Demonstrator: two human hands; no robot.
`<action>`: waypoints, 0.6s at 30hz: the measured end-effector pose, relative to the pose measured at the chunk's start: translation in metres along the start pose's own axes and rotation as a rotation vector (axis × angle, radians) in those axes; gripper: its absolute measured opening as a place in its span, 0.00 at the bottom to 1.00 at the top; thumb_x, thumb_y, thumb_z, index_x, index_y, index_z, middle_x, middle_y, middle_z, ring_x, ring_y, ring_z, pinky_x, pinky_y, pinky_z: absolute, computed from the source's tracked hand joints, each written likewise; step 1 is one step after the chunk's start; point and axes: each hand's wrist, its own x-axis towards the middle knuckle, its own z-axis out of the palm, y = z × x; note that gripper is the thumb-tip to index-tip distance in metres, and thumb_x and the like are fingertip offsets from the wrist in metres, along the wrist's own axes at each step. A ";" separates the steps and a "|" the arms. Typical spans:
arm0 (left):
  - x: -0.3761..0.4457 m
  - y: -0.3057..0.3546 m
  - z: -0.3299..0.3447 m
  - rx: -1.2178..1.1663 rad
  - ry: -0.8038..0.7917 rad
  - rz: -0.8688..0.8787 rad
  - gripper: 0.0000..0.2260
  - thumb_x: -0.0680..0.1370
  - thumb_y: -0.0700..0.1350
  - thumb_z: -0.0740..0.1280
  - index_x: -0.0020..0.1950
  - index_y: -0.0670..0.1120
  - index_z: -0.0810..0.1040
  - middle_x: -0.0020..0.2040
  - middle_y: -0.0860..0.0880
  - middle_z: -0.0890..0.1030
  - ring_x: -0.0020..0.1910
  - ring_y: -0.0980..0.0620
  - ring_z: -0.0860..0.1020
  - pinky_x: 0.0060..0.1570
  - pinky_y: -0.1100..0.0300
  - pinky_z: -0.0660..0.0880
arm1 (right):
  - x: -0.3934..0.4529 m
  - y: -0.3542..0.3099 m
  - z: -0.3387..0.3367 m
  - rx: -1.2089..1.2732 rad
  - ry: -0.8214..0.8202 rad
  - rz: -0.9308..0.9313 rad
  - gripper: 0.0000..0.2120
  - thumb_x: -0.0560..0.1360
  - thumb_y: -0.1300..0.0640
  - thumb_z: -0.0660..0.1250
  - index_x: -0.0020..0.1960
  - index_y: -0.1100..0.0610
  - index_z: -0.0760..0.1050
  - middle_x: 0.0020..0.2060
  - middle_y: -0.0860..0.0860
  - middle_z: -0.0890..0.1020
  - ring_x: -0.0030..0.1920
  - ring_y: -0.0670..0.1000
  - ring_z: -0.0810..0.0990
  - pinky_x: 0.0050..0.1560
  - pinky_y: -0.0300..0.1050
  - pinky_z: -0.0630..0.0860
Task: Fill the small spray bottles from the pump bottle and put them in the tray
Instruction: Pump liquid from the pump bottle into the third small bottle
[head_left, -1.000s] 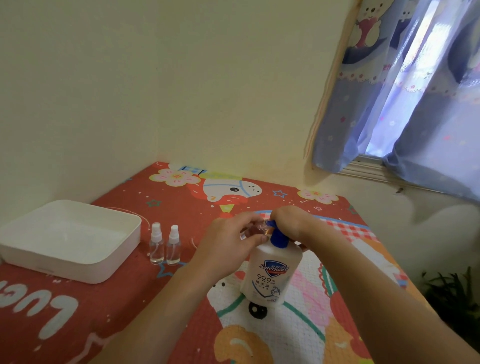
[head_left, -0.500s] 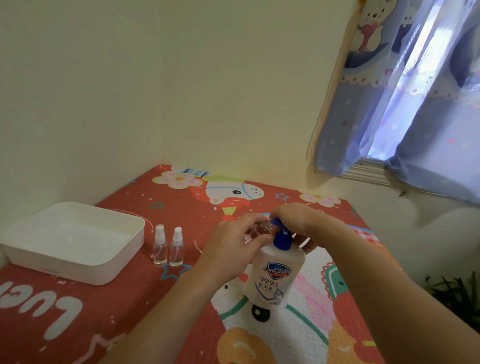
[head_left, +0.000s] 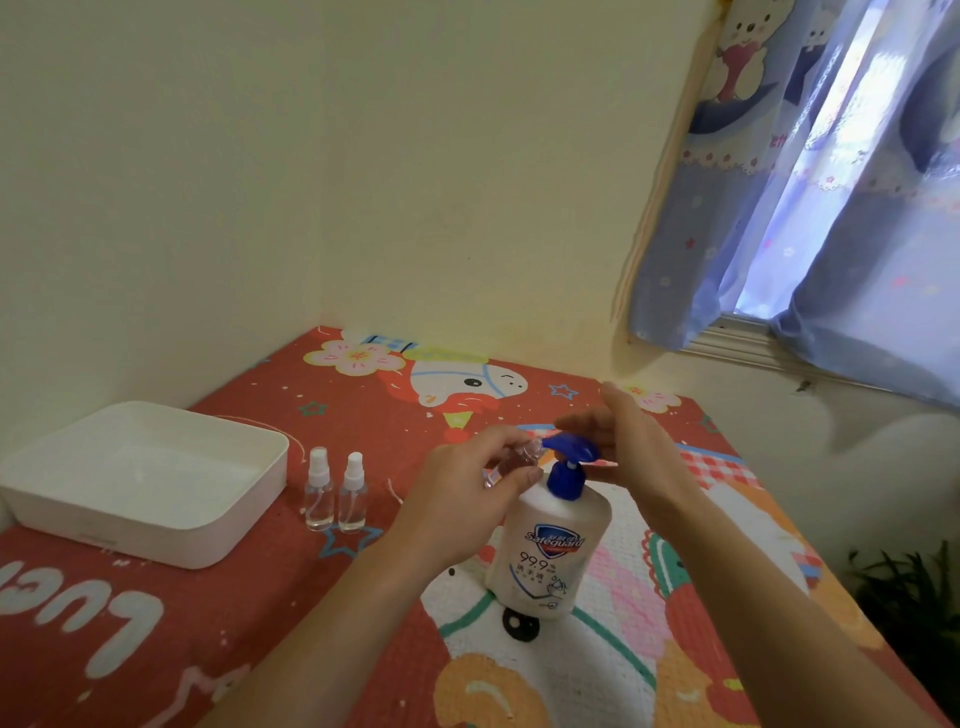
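Note:
A white pump bottle (head_left: 548, 551) with a blue pump head (head_left: 569, 457) stands upright on the patterned mat. My left hand (head_left: 467, 499) grips a small clear bottle (head_left: 511, 462), tilted, with its mouth at the pump's spout. My right hand (head_left: 631, 452) hovers just behind and to the right of the pump head, fingers straight, holding nothing. Two small spray bottles (head_left: 335, 493) with white caps stand side by side to the left. The white tray (head_left: 208, 540) sits further left and looks empty.
The red cartoon mat (head_left: 260, 613) covers the tabletop, which sits in a wall corner. A blue curtain (head_left: 810, 208) hangs at a window on the right. A dark plant (head_left: 914, 587) shows beyond the table's right edge.
My right hand has lifted off the pump head and opened, and the blue pump head has risen into view. My left hand still holds the small bottle at the spout.

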 end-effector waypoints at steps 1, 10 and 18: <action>-0.001 0.000 0.000 -0.004 -0.001 -0.001 0.10 0.76 0.49 0.71 0.57 0.57 0.78 0.45 0.64 0.80 0.51 0.71 0.76 0.49 0.65 0.75 | -0.003 0.008 -0.003 0.004 -0.025 -0.050 0.25 0.82 0.44 0.48 0.51 0.54 0.82 0.48 0.50 0.86 0.51 0.50 0.82 0.50 0.46 0.79; -0.004 -0.004 0.002 -0.063 0.005 -0.046 0.11 0.77 0.51 0.70 0.59 0.57 0.77 0.54 0.60 0.81 0.57 0.63 0.77 0.56 0.53 0.78 | -0.026 0.056 -0.014 -0.256 -0.307 -0.218 0.28 0.65 0.37 0.72 0.63 0.39 0.72 0.57 0.39 0.81 0.56 0.42 0.81 0.59 0.50 0.78; -0.008 -0.007 0.000 -0.158 -0.018 -0.103 0.09 0.79 0.52 0.67 0.58 0.56 0.76 0.56 0.61 0.80 0.59 0.67 0.76 0.60 0.56 0.76 | -0.019 0.062 -0.009 -0.451 -0.212 -0.260 0.26 0.67 0.45 0.76 0.62 0.39 0.70 0.53 0.39 0.81 0.52 0.42 0.82 0.51 0.46 0.81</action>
